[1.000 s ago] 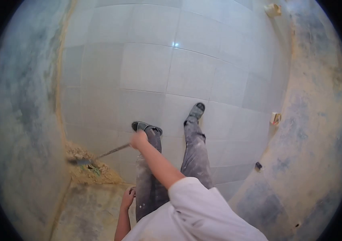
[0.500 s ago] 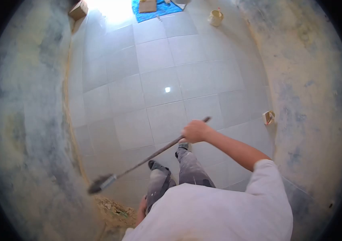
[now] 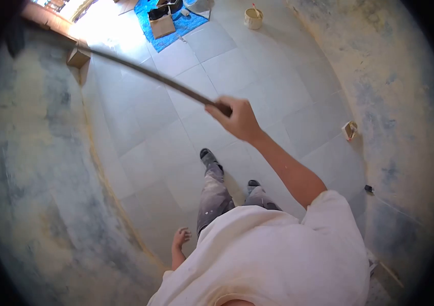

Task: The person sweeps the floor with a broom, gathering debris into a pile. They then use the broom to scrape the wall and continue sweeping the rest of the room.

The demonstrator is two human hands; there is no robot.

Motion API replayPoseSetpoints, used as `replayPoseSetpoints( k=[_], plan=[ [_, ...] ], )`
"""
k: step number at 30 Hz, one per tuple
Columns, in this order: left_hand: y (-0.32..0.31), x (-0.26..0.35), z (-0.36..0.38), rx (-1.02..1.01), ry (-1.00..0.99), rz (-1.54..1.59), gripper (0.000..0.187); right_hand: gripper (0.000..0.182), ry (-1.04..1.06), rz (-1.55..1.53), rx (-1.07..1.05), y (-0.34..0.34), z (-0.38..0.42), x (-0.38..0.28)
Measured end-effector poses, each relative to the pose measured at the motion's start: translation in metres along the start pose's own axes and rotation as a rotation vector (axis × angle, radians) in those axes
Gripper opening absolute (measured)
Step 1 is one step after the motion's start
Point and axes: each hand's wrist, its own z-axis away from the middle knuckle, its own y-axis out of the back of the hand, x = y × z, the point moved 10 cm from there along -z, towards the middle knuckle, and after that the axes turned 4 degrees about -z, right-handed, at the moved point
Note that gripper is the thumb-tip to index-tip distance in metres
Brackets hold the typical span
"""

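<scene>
My right hand [image 3: 234, 116] is wrapped round the end of a long brown pole [image 3: 150, 74] in front of me, above the tiled floor. From there the pole slants up to the far left, where its other end is dark and blurred near the wall. Beside my left leg hangs my left hand [image 3: 181, 236], its fingers loosely curled, and whether it holds anything is too small to tell.
Mottled plaster walls [image 3: 38, 153] flank the grey tiled floor [image 3: 176, 143]. A blue sheet [image 3: 165, 44] with an opened cardboard box [image 3: 163, 27] lies ahead. A cream bucket [image 3: 253, 19] stands further right, a small container [image 3: 350, 130] by the right wall, and a box [image 3: 78, 56] at the left wall.
The pole has swung from the lower left to the upper left, and my right hand has moved forward. My left hand shows more beside my leg. My feet and the view have shifted.
</scene>
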Motion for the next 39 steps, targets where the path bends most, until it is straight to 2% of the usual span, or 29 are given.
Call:
replayPoseSetpoints(
  k=[2, 3, 4, 6, 8, 10, 11, 13, 14, 16, 17, 18, 19, 22, 24, 25, 27, 28, 30, 31, 33, 34, 36, 39],
  plan=[
    [0.041, 0.058, -0.032, -0.027, 0.171, -0.107, 0.033, 0.026, -0.045, -0.041, 0.089, -0.008, -0.129, 0.041],
    [0.06, 0.072, -0.044, -0.028, 0.18, -0.113, 0.033, 0.025, 0.052, -0.101, 0.212, -0.01, -0.169, 0.047],
    [0.096, 0.123, -0.053, -0.027, 0.158, -0.191, 0.034, 0.024, 0.073, -0.22, 0.346, 0.017, -0.224, 0.04],
    [0.143, 0.173, -0.074, -0.034, 0.175, -0.288, 0.035, 0.025, 0.08, -0.289, 0.428, 0.04, -0.283, 0.07],
    [0.193, 0.241, -0.098, 0.075, 0.122, -0.245, 0.036, 0.029, 0.203, -0.306, 0.53, 0.079, -0.328, 0.086],
    [0.223, 0.319, -0.124, 0.089, 0.088, -0.319, 0.035, 0.033, 0.038, -0.255, 0.603, 0.125, -0.368, 0.137],
    [0.236, 0.365, -0.134, 0.128, 0.029, -0.347, 0.035, 0.033, 0.029, -0.253, 0.642, 0.145, -0.39, 0.164],
    [0.245, 0.45, -0.155, 0.164, -0.088, -0.363, 0.035, 0.038, -0.022, 0.131, 0.852, 0.186, -0.409, 0.22],
    [0.236, 0.487, -0.164, 0.157, -0.094, -0.385, 0.035, 0.038, -0.029, 0.137, 0.874, 0.197, -0.421, 0.25],
    [0.221, 0.567, -0.179, 0.243, -0.172, -0.382, 0.035, 0.05, -0.178, 0.275, 1.034, 0.221, -0.441, 0.322],
    [0.212, 0.589, -0.189, 0.267, -0.166, -0.325, 0.034, 0.051, -0.318, 0.291, 1.015, 0.23, -0.455, 0.369],
    [0.193, 0.608, -0.196, 0.207, -0.206, -0.289, 0.033, 0.051, -0.472, 0.301, 0.983, 0.234, -0.459, 0.416],
    [0.168, 0.622, -0.2, 0.098, -0.231, -0.25, 0.033, 0.048, -0.545, 0.279, 0.958, 0.233, -0.462, 0.447],
    [0.109, 0.636, -0.207, -0.106, 0.018, -0.333, 0.037, 0.043, -0.761, 0.274, 0.923, 0.242, -0.474, 0.536],
    [0.101, 0.628, -0.21, -0.127, 0.104, -0.355, 0.036, 0.046, -0.915, 0.256, 0.97, 0.239, -0.467, 0.611],
    [0.098, 0.629, -0.207, -0.135, 0.104, -0.324, 0.037, 0.046, -0.923, 0.256, 0.966, 0.239, -0.469, 0.638],
    [0.104, 0.623, -0.203, -0.061, 0.182, -0.294, 0.037, 0.043, -1.097, 0.09, 0.971, 0.223, -0.46, 0.697],
    [0.104, 0.622, -0.203, -0.059, 0.196, -0.298, 0.037, 0.043, -1.111, 0.091, 0.967, 0.218, -0.466, 0.708],
    [0.11, 0.608, -0.2, -0.067, 0.324, -0.33, 0.038, 0.043, -1.266, -0.096, 0.905, 0.192, -0.465, 0.739],
    [0.117, 0.598, -0.204, -0.069, 0.337, -0.336, 0.038, 0.043, -1.279, -0.093, 0.906, 0.182, -0.467, 0.751],
    [0.132, 0.568, -0.215, -0.098, 0.421, -0.277, 0.038, 0.046, -1.392, -0.054, 0.77, 0.158, -0.465, 0.776],
    [0.124, 0.58, -0.216, -0.097, 0.442, -0.283, 0.038, 0.046, -1.415, -0.051, 0.767, 0.142, -0.448, 0.795],
    [0.103, 0.616, -0.229, -0.163, 0.393, -0.568, 0.036, 0.054, -1.426, 0.0, 0.625, 0.108, -0.414, 0.823],
    [0.108, 0.633, -0.274, -0.215, 0.34, -0.561, 0.035, 0.052, -1.502, 0.141, 0.476, 0.089, -0.332, 0.812]
  ],
)
